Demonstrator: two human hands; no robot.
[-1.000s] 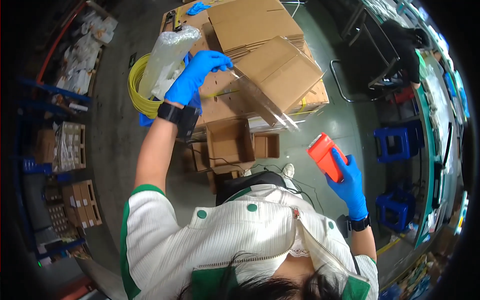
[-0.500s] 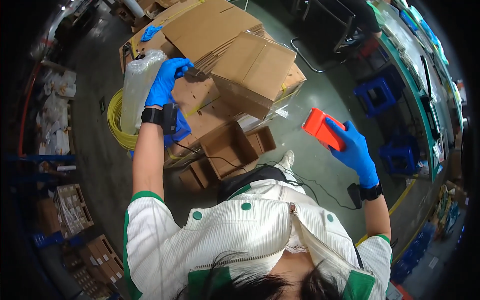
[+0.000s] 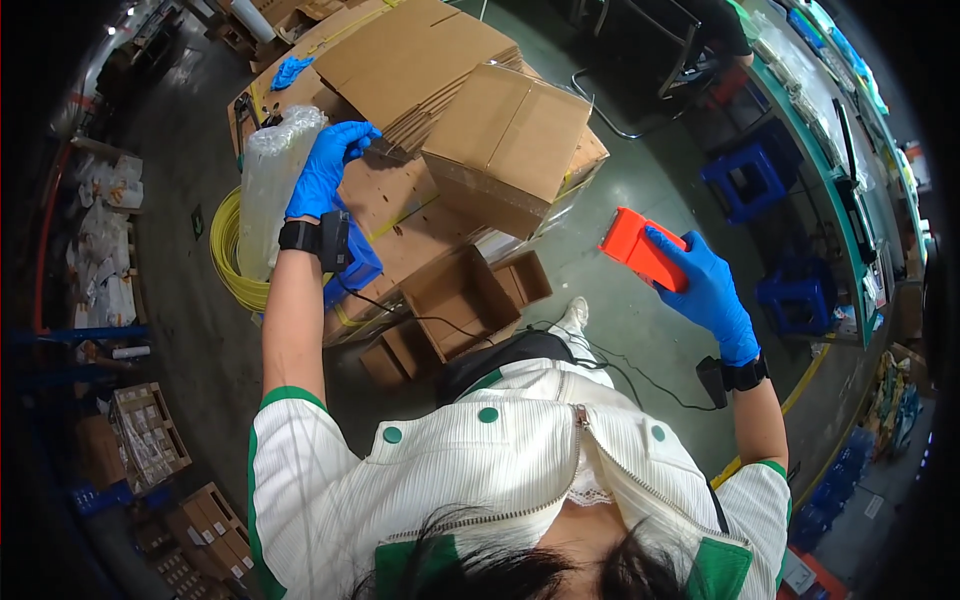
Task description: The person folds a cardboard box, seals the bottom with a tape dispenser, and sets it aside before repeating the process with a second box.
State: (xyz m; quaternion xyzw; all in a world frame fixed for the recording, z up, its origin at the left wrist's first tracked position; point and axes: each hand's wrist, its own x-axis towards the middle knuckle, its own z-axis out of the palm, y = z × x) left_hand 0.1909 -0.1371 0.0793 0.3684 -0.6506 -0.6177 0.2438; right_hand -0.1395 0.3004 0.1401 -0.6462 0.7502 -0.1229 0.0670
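My left hand (image 3: 332,166), in a blue glove, hovers at the left edge of a stack of flattened cardboard cartons (image 3: 415,60). Its fingers are bent together, and whatever may be between the tips is hidden. In my right hand (image 3: 712,300), also gloved in blue, is a boxy orange-red handheld tool (image 3: 640,248), gripped from the side above the floor. A closed cardboard box (image 3: 508,130) with a taped seam sits on the table between my hands. Beside my left wrist stands a roll of clear plastic wrap (image 3: 278,185).
A coil of yellow strap (image 3: 232,250) hangs by the table's left side. Small open cartons (image 3: 465,300) stand below its near edge. Dark cables (image 3: 640,375) cross the floor at my feet. Blue stools (image 3: 745,185) are tucked under the green-edged bench at right.
My left hand has drawn slightly left, and the dark piece by its fingertips no longer stands out. My right hand still holds the orange-red tool. The whole view has shifted a little.
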